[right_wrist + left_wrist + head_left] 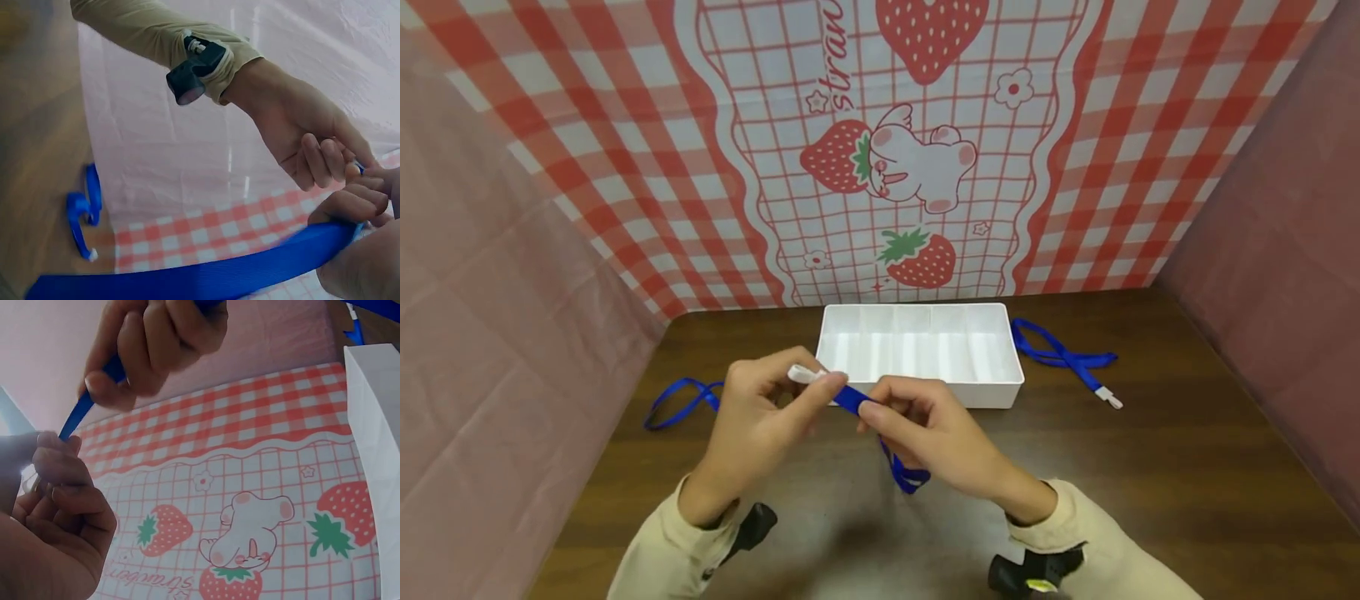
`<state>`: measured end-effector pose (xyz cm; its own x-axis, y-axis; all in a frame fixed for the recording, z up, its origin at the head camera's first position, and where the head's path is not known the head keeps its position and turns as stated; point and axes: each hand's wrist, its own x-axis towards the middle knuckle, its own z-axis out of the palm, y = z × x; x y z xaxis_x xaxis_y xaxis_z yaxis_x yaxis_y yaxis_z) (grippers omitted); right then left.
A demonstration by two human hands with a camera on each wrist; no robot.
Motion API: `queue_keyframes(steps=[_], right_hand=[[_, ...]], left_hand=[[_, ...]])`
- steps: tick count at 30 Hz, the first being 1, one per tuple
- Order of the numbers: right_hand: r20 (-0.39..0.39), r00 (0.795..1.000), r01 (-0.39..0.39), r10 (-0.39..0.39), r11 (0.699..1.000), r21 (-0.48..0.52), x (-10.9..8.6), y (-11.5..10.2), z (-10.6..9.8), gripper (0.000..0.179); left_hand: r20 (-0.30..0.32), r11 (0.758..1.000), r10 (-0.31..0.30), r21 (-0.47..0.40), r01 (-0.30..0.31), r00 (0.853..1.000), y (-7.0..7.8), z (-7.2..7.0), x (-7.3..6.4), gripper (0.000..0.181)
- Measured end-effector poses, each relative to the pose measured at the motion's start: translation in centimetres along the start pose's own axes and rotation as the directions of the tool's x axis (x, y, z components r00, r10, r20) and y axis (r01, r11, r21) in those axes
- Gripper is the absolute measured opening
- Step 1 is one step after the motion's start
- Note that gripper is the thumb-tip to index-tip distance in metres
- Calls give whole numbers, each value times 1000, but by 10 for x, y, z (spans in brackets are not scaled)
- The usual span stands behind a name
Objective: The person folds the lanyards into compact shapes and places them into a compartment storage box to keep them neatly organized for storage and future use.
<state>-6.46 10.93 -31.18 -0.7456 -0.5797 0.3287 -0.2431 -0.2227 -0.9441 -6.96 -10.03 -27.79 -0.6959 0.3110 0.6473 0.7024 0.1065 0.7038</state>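
In the head view, both hands hold a blue lanyard [852, 400] in front of the white tray. My left hand [748, 429] pinches it beside its white plastic clip end [803, 374], which sticks out past the fingers. The right hand [943, 433] pinches the flat blue strap a short way along. Below the right hand hangs the rest of the strap in a loop. A short stretch of strap [76, 417] runs between the hands in the left wrist view. The wide strap [187, 280] trails from the right hand in the right wrist view.
A white tray [925, 397] with several ridged sections stands at the back of the wooden table [1180, 467]. One blue lanyard [706, 392] lies left of it, partly behind the left hand. Another lanyard [1075, 362] with a white clip lies on the right. A strawberry-print cloth [917, 167] hangs behind.
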Motion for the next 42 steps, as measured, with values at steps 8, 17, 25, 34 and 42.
queue_keyframes(steps=[8, 17, 25, 34, 42], right_hand=[[69, 997, -15, 21, 997, -79, -12, -7, -16, 14], [75, 995, -58, 62, 997, -60, -28, -8, -32, 28], [85, 986, -137, 143, 988, -77, -49, 12, -50, 28], [82, 972, -220, 221, 975, -20, -64, 23, -59, 19], [61, 989, -127, 132, 989, -71, -70, 41, -61, 26]], left_hand=[[-104, 995, -81, -64, 75, 991, -6, -8, 13, 23], [-289, 979, -100, -198, 43, 952, -16, -32, 22, 26], [-298, 972, -204, -172, 158, 932, -41, -45, 15, 32], [-276, 958, -267, -183, 222, 923, -61, -52, 5, 33], [-235, 947, -308, -164, 275, 922, -67, -55, -5, 34]])
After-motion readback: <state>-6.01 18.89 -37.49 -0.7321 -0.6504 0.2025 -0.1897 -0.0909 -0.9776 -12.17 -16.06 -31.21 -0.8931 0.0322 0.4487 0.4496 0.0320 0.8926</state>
